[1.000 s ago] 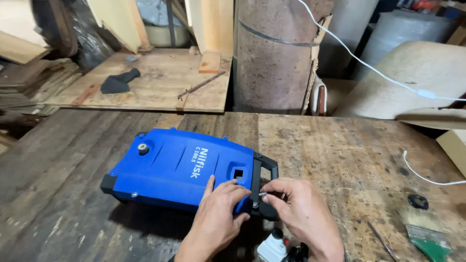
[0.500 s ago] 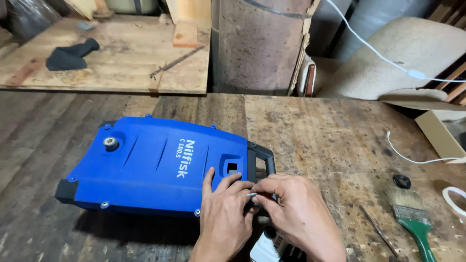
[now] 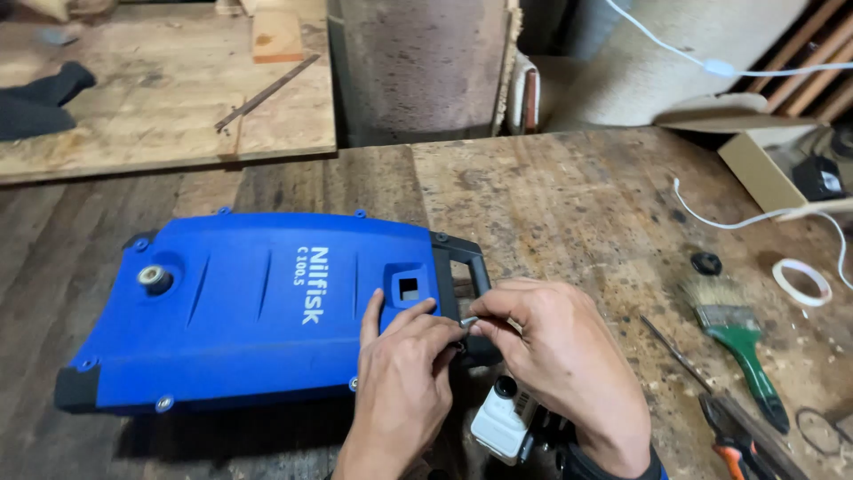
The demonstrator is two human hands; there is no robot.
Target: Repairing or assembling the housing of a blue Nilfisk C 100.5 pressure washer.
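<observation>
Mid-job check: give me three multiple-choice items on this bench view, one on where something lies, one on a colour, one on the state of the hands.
1. Where does the paintbrush lie relative to the blue machine housing?
A. On top of it
B. To its right, on the wooden workbench
C. To its left, at the bench edge

2. What colour is the paintbrush handle?
A. Green
B. Red
C. Yellow

3. What are the hands doing?
A. Both lie flat on the bench, apart
B. One lifts the housing by its black handle
C. The left hand and right hand meet at the black handle, pinching a small metal part

Answers:
1 B, the brush rests on bare wood right of the hands.
2 A, the handle below the bristles is green.
3 C, the fingertips meet on the small part by the handle.
</observation>
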